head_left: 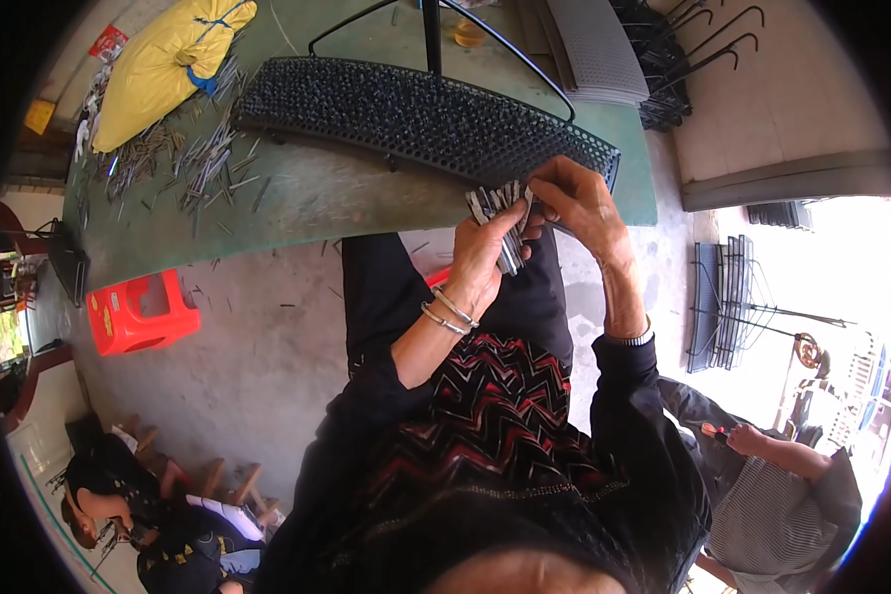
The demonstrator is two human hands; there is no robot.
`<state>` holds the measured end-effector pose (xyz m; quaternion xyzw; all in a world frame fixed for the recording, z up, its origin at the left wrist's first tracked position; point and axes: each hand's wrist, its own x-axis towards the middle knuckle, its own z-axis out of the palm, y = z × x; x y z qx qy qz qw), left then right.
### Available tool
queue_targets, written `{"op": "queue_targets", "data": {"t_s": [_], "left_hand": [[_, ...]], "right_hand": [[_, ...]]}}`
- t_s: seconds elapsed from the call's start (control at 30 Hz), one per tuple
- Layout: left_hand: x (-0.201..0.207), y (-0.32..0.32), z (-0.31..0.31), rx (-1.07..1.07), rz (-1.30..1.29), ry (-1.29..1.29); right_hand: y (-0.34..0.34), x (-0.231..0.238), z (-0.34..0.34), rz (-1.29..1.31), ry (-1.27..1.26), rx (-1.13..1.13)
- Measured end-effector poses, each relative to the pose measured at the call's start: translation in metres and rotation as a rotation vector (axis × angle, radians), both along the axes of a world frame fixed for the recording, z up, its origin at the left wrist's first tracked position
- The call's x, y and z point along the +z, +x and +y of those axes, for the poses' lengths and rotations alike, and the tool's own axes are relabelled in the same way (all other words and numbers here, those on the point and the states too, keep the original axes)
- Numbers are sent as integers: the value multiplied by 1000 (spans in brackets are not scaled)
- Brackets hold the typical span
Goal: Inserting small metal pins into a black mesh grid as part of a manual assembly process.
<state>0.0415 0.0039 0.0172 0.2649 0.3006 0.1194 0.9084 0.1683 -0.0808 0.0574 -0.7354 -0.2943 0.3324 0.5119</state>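
Observation:
My left hand (477,259) is closed round a bundle of thin grey strips (510,255), held just off the near edge of the green table. Silvery bangles circle that wrist. My right hand (582,210) has its thumb and fingers pinched together at the bundle's upper right end, apparently on one strip, though the fingertips partly hide it. Beyond both hands lies a long black perforated metal panel (406,117) whose holes are crowded with short dark pieces. A black rod frame (432,40) rises behind the panel.
Loose grey strips (208,163) lie scattered on the green table (317,203) beside a yellow sack (158,74). Perforated sheets (599,49) are stacked at the far right, near black hooked rods (728,49). A red stool (139,315) stands at left. Other people (782,495) sit at both lower sides.

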Motion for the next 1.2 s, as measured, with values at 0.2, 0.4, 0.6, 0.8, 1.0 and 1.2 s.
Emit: {"op": "queue_targets", "data": {"t_s": [0.2,0.4,0.6,0.8,1.0,1.2], "left_hand": [[-2,2,3,-7,9,19],[-7,1,2,-1,21,25],[-10,-1,-3,-15,16,-16],[-14,-5,-1,-14,18,-57],[-15,-3,-3,0,-9,-74],[-12,-2,-3,0,8,-52]], "right_hand": [[1,7,3,-214,-14,-99],[6,13,14,-395,10,-342],[31,-24,30,-886,105,-457],[28,-23,37,-837,113,-387],[27,-28,34,-975,-23,-345],[25,-27,33,-1088,-175,-266]]}}
